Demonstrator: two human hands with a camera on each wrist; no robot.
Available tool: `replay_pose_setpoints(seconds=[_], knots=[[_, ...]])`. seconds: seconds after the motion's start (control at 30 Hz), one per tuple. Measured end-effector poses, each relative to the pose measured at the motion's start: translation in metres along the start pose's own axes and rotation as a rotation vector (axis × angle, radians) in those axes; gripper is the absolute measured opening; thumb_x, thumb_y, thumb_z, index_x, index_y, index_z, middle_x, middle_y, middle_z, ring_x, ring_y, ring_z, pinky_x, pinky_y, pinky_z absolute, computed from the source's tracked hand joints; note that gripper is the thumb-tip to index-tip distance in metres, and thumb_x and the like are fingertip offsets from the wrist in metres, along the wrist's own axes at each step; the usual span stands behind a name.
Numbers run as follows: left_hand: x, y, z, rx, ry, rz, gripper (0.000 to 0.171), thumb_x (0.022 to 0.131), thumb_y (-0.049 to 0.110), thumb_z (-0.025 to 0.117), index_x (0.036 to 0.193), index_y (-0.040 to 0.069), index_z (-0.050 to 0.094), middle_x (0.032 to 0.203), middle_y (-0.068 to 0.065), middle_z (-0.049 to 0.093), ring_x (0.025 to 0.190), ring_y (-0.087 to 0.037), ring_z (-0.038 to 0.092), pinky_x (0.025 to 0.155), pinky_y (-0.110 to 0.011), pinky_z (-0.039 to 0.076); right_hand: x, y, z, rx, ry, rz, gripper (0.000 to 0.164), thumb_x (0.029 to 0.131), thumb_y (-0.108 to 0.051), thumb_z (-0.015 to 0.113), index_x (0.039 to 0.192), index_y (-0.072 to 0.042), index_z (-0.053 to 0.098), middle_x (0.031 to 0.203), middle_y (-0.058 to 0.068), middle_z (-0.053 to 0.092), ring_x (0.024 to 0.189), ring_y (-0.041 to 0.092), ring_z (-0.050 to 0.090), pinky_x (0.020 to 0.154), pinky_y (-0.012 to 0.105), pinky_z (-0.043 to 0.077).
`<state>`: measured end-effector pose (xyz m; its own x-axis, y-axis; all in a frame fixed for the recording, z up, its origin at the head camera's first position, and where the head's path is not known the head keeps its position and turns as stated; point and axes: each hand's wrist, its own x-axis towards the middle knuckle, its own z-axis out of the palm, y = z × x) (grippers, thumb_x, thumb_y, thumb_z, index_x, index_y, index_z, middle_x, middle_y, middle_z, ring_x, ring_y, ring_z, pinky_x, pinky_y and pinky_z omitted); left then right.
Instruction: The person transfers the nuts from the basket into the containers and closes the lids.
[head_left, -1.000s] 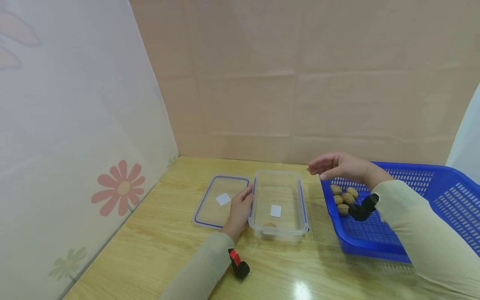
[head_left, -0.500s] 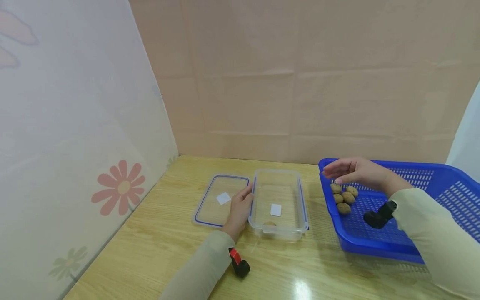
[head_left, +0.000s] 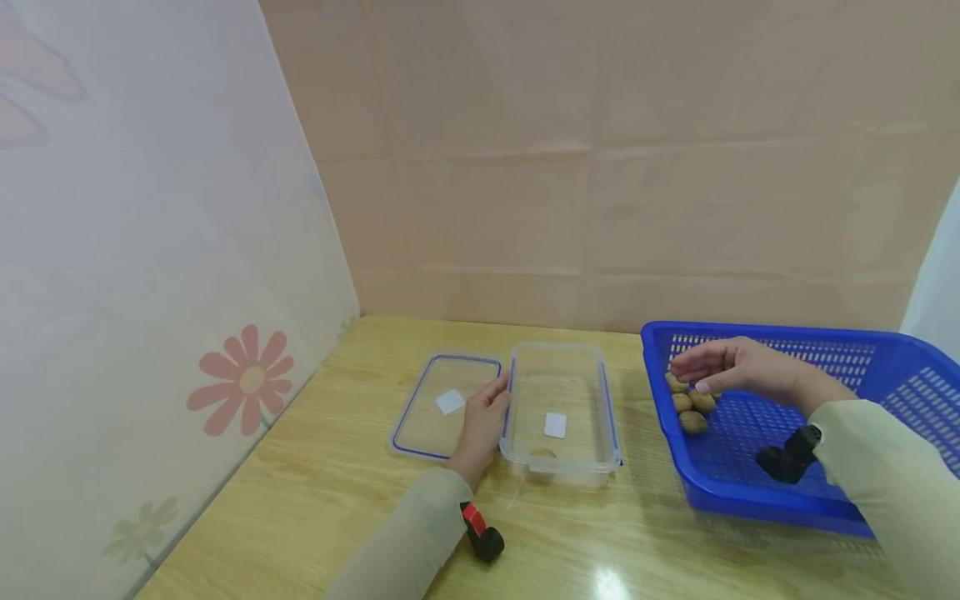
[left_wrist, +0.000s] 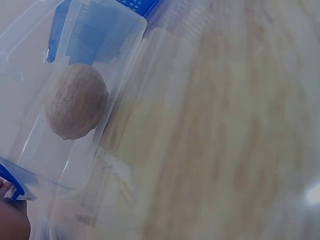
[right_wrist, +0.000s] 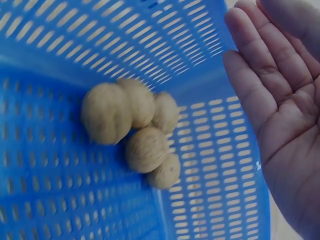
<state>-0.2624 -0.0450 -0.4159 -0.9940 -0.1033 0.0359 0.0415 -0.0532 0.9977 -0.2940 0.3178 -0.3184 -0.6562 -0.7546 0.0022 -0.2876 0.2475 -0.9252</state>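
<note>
A clear plastic food container [head_left: 609, 408] with a blue edge line stands mid-table. Inside it, near the front wall, lies one walnut [left_wrist: 76, 102]. Along the container's left side rests my left hand [head_left: 480, 425], its fingers extended against the wall; only a small part of it shows in the left wrist view. My right hand [head_left: 750, 373] hovers over the left part of a blue plastic basket [head_left: 678, 454], palm bare and fingers slightly bent. Below it, several walnuts [right_wrist: 146, 149] are clustered in the basket's corner, partly covered by the hand in the head view.
A clear lid [head_left: 420, 417] with a blue seal lies flat left of the container, partly behind my left hand. Wooden tabletop [head_left: 300, 517] extends in front. A flowered wall covering [head_left: 247, 208] borders the left, and a tan backdrop [head_left: 585, 167] the back.
My right hand has moved right and down, from beside the basket's left rim to over the walnuts inside. My left hand and the container have stayed in place.
</note>
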Motion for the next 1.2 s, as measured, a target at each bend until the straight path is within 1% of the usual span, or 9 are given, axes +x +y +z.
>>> replay_pose_setpoints(seconds=[0.17, 0.27, 0.37, 0.4, 0.5, 0.57, 0.73, 1.0, 1.2], knots=[[-0.003, -0.001, 0.0, 0.006, 0.005, 0.012, 0.04, 0.091, 0.009, 0.047, 0.13, 0.009, 0.053, 0.14, -0.008, 0.046, 0.131, -0.029, 0.038, 0.105, -0.04, 0.037, -0.004, 0.009, 0.002, -0.011, -0.014, 0.061, 0.036, 0.089, 0.003, 0.052, 0.125, 0.003, 0.052, 0.117, -0.009, 0.064, 0.106, 0.007, 0.06, 0.085, 0.018, 0.049], [-0.011, 0.011, -0.001, 0.008, -0.004, 0.015, 0.039, 0.091, 0.007, 0.045, 0.13, 0.004, 0.051, 0.139, -0.012, 0.045, 0.131, -0.031, 0.038, 0.106, -0.04, 0.037, -0.005, 0.011, 0.003, -0.014, -0.024, 0.092, 0.036, 0.089, 0.002, 0.053, 0.124, 0.002, 0.054, 0.115, -0.012, 0.064, 0.104, 0.006, 0.06, 0.084, 0.019, 0.05], [-0.012, 0.013, -0.003, -0.006, -0.016, 0.013, 0.039, 0.092, 0.006, 0.045, 0.13, 0.002, 0.05, 0.14, -0.013, 0.045, 0.13, -0.031, 0.04, 0.104, -0.04, 0.039, -0.007, 0.013, 0.003, -0.018, -0.034, 0.128, 0.034, 0.088, 0.001, 0.056, 0.122, 0.0, 0.057, 0.113, -0.013, 0.064, 0.102, 0.005, 0.061, 0.082, 0.02, 0.052], [-0.012, 0.013, -0.003, -0.012, -0.018, 0.013, 0.039, 0.092, 0.006, 0.045, 0.13, 0.002, 0.05, 0.14, -0.014, 0.044, 0.129, -0.032, 0.04, 0.104, -0.04, 0.039, -0.007, 0.013, 0.003, -0.022, -0.031, 0.145, 0.034, 0.087, 0.0, 0.057, 0.121, 0.001, 0.057, 0.113, -0.013, 0.064, 0.101, 0.005, 0.061, 0.082, 0.021, 0.052], [-0.005, 0.002, -0.004, -0.027, -0.014, 0.009, 0.039, 0.092, 0.009, 0.046, 0.13, 0.007, 0.052, 0.14, -0.01, 0.045, 0.129, -0.029, 0.041, 0.103, -0.038, 0.041, -0.009, 0.014, 0.003, -0.034, -0.031, 0.176, 0.036, 0.087, -0.002, 0.058, 0.121, 0.008, 0.054, 0.112, -0.01, 0.065, 0.1, 0.005, 0.061, 0.081, 0.022, 0.053], [-0.005, 0.001, -0.004, -0.026, -0.009, 0.009, 0.039, 0.091, 0.009, 0.046, 0.13, 0.009, 0.052, 0.14, -0.008, 0.045, 0.129, -0.028, 0.041, 0.103, -0.038, 0.04, -0.009, 0.015, 0.002, -0.033, -0.029, 0.195, 0.038, 0.086, -0.002, 0.059, 0.121, 0.012, 0.051, 0.112, -0.008, 0.065, 0.099, 0.005, 0.061, 0.081, 0.023, 0.053], [-0.005, 0.001, -0.005, -0.022, -0.003, 0.017, 0.04, 0.091, 0.008, 0.047, 0.13, 0.009, 0.052, 0.14, -0.008, 0.045, 0.131, -0.028, 0.039, 0.105, -0.039, 0.038, -0.009, 0.019, 0.002, -0.039, -0.028, 0.219, 0.041, 0.085, -0.003, 0.06, 0.12, 0.016, 0.048, 0.113, 0.001, 0.066, 0.099, 0.007, 0.062, 0.08, 0.025, 0.054], [-0.006, -0.001, -0.005, -0.03, 0.007, 0.01, 0.041, 0.09, 0.006, 0.047, 0.131, 0.007, 0.051, 0.141, -0.008, 0.045, 0.133, -0.028, 0.035, 0.108, -0.039, 0.034, -0.009, 0.025, 0.005, -0.085, 0.007, 0.27, 0.048, 0.084, -0.007, 0.063, 0.122, 0.018, 0.046, 0.118, 0.024, 0.059, 0.097, 0.006, 0.062, 0.08, 0.025, 0.054], [-0.006, -0.001, -0.004, -0.029, 0.004, 0.018, 0.041, 0.09, 0.006, 0.047, 0.131, 0.006, 0.05, 0.14, -0.008, 0.045, 0.132, -0.028, 0.037, 0.107, -0.039, 0.035, -0.009, 0.028, 0.006, -0.093, 0.027, 0.298, 0.05, 0.083, -0.008, 0.065, 0.121, 0.018, 0.046, 0.119, 0.029, 0.057, 0.096, 0.006, 0.062, 0.08, 0.027, 0.054]])
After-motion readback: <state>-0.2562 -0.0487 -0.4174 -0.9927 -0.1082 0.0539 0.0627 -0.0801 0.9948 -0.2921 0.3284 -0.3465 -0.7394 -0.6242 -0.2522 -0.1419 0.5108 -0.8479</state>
